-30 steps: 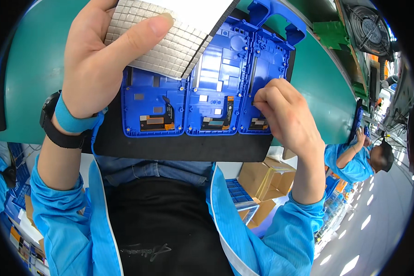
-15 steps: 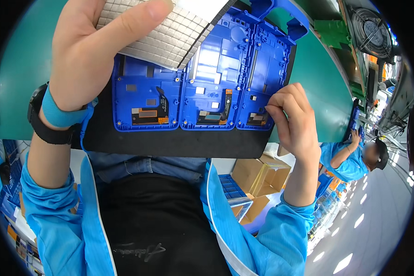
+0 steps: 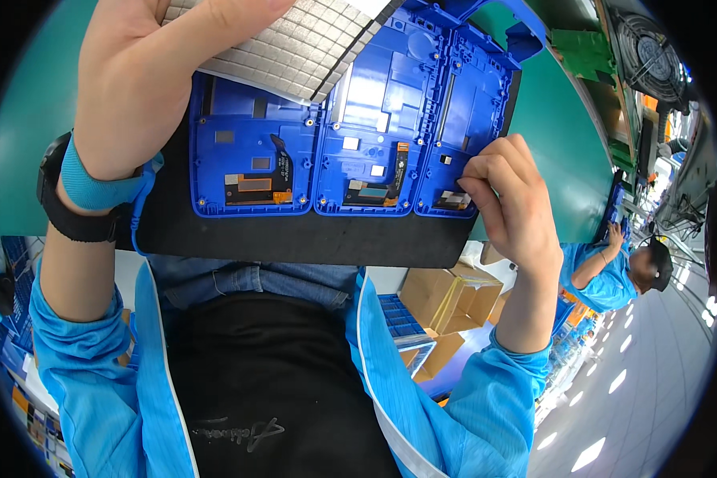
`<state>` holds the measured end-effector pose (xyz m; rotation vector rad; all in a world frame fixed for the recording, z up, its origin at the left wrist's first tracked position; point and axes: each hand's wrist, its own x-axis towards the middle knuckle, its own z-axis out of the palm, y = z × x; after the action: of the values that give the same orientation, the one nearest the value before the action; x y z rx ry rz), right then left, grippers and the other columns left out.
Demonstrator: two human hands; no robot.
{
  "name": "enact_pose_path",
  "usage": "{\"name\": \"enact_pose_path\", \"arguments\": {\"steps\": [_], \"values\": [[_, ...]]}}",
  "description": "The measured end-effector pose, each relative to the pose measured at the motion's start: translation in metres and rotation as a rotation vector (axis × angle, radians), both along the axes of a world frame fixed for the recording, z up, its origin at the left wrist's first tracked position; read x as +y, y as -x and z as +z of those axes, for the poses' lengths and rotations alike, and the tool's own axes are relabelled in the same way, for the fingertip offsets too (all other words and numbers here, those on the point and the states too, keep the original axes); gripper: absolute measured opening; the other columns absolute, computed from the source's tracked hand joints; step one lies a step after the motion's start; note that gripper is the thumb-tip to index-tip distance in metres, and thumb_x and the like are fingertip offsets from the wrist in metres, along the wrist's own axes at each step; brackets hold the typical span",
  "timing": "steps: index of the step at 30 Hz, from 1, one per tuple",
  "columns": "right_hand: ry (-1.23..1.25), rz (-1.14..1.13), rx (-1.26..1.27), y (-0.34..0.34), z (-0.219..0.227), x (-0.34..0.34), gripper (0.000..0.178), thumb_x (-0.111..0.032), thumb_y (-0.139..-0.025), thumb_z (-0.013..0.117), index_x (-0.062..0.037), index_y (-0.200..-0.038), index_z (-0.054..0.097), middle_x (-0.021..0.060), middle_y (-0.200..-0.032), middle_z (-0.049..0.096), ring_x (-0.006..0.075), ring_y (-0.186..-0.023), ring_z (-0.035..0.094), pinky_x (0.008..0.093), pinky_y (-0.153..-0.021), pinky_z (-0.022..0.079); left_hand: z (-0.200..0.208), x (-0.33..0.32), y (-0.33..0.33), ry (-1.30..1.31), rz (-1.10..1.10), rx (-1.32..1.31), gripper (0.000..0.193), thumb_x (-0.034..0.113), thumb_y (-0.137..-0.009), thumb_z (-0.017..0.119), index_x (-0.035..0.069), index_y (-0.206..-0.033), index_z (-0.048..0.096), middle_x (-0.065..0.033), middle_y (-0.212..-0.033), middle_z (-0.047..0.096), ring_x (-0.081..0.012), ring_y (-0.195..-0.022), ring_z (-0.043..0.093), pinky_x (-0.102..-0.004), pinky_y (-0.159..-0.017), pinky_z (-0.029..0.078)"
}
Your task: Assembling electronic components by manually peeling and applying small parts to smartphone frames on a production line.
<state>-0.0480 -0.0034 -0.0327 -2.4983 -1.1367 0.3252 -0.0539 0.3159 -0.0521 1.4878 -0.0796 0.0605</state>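
Note:
My left hand (image 3: 131, 88) grips a sheet of small silver-grey square pads (image 3: 299, 52), its thumb lying across the top. The sheet covers the upper part of the left blue plastic housing (image 3: 295, 147). A middle blue housing (image 3: 358, 155) and a right blue housing (image 3: 474, 103) lie alongside in a row. Each carries a dark flex circuit near its lower edge, such as the left flex circuit (image 3: 283, 171), plus small pale squares. My right hand (image 3: 518, 191) is closed in a pinch over the right housing's lower right edge; anything between its fingertips is hidden.
Beneath the housings lies a black mat (image 3: 295, 239) on a green tabletop (image 3: 570, 159). A blue cord runs from my left wristband (image 3: 95, 187). Cardboard boxes (image 3: 426, 299) stand below the table edge. A fan (image 3: 649, 60) and another person (image 3: 597, 271) are at the right.
The view has shifted slightly, with the housings and sheet sitting a little higher in it. My right hand stays pinched at the right housing, and my left hand keeps hold of the sheet.

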Motion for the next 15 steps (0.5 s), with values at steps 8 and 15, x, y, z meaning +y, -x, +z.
{"name": "enact_pose_path", "arguments": {"steps": [8, 15], "values": [[-0.032, -0.037, -0.005, 0.0038, -0.0024, 0.0013, 0.016, 0.005, -0.076, 0.073, -0.0021, -0.085, 0.061, 0.0095, -0.083, 0.058, 0.027, -0.079, 0.054, 0.0362, -0.068, 0.045, 0.0003, 0.0039, 0.001, -0.037, -0.035, -0.024, 0.05, 0.017, -0.092, 0.07, -0.006, -0.131, 0.046, -0.0147, -0.119, 0.064, -0.0139, -0.104, 0.062, -0.028, -0.094, 0.048], [-0.093, -0.09, -0.059, 0.0081, 0.0032, 0.0068, 0.019, 0.006, -0.074, 0.075, 0.001, -0.09, 0.063, 0.0113, -0.088, 0.062, 0.0257, -0.079, 0.057, 0.0329, -0.069, 0.046, -0.0064, 0.0098, 0.0077, 0.067, -0.094, -0.041, 0.044, 0.014, -0.097, 0.064, -0.007, -0.131, 0.045, -0.0146, -0.12, 0.063, -0.0129, -0.105, 0.061, -0.026, -0.094, 0.047]]}}
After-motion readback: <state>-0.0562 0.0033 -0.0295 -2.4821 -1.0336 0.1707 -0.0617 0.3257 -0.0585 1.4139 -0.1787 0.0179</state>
